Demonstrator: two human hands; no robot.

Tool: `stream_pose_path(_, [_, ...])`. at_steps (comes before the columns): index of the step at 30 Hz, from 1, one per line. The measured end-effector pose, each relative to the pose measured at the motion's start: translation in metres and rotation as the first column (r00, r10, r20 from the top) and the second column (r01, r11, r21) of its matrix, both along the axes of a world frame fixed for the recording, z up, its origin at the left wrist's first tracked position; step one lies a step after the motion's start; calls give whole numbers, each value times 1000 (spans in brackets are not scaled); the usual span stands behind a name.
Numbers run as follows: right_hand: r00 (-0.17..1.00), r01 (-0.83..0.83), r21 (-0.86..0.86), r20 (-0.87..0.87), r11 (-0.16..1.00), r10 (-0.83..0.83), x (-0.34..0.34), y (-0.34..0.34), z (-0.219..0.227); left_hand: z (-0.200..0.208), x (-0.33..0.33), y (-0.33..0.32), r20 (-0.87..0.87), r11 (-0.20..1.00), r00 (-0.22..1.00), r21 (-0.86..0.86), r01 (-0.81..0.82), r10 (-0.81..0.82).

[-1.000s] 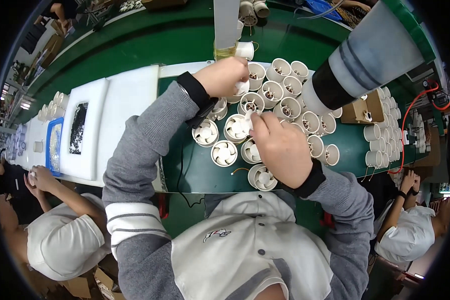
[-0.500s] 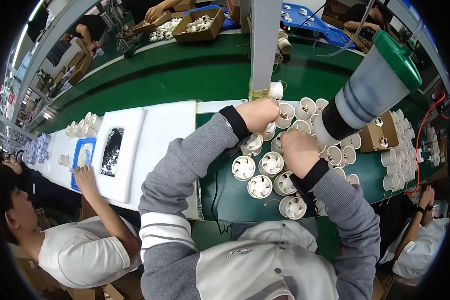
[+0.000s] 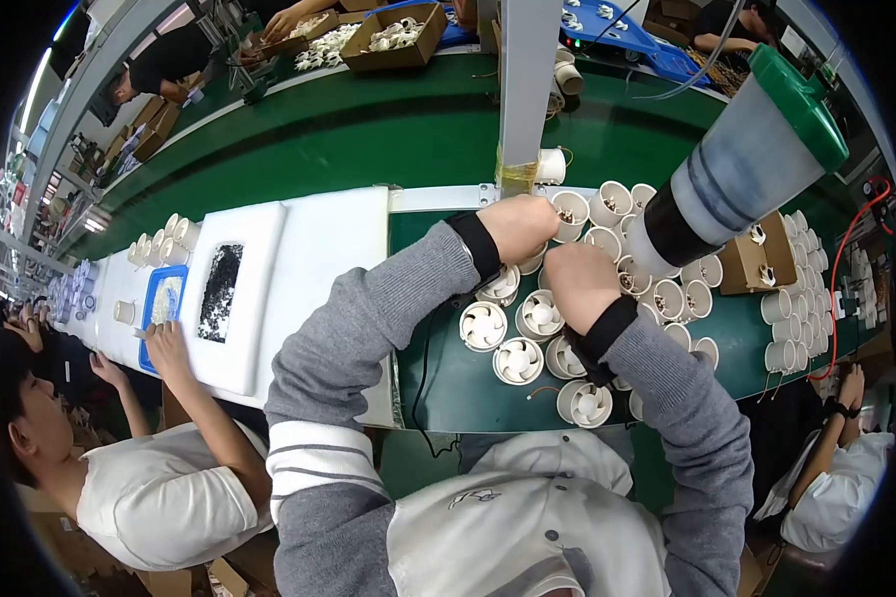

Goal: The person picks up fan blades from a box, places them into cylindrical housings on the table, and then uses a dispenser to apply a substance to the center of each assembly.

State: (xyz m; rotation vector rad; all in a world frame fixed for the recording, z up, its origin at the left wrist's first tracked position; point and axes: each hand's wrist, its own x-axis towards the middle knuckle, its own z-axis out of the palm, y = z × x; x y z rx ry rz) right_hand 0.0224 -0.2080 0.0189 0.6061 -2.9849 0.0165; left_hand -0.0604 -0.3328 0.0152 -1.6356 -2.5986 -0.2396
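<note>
My left hand [image 3: 519, 228] is closed above the cluster of white cup-shaped housings at the back of the green worktop. Just beside it, slightly nearer and to the right, my right hand [image 3: 579, 283] is closed too. The backs of both hands and the wrist bands hide the fingertips and whatever they hold. Near them stand cups with small copper-coloured parts inside, such as one open cup [image 3: 569, 215]. Closer to me are housings fitted with white fan wheels, among them one fan [image 3: 541, 314] and another fan [image 3: 518, 360].
A grey bottle with a green cap [image 3: 737, 164] leans over the cups on the right. Behind it sits a cardboard box [image 3: 757, 261]. A grey post [image 3: 526, 95] rises beyond my hands. On the left, a co-worker reaches toward a blue tray [image 3: 149, 343] beside a white foam block [image 3: 269, 298].
My right hand has moved up and left, closer to my left hand. My left hand has barely shifted. A co-worker's second hand has come into sight at the left.
</note>
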Motion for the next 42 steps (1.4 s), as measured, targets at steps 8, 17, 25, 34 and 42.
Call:
stream_pose_path(8, [997, -7, -88, -77, 996, 0, -10, 0, -7, 4, 7, 2, 20, 995, 995, 0, -98, 98])
stream_pose_path(17, [995, -98, -64, -24, 993, 97, -9, 4, -5, 7, 7, -13, 205, 980, 973, 145, -138, 107])
stream_pose_path(25, [927, -266, 14, -271, 964, 260, 102, 28, 61, 83, 61, -27, -15, 676, 886, 652, -344, 464])
stream_pose_path(34, [972, -101, -569, -231, 816, -41, 174, 154, 117, 123, 140, 29, 31, 585, 966, 790, -182, 258])
stream_pose_path(42, [964, 265, -391, 122, 882, -236, 76, 298, 62, 77, 148, 140, 178, 835, 959, 542, 93, -222])
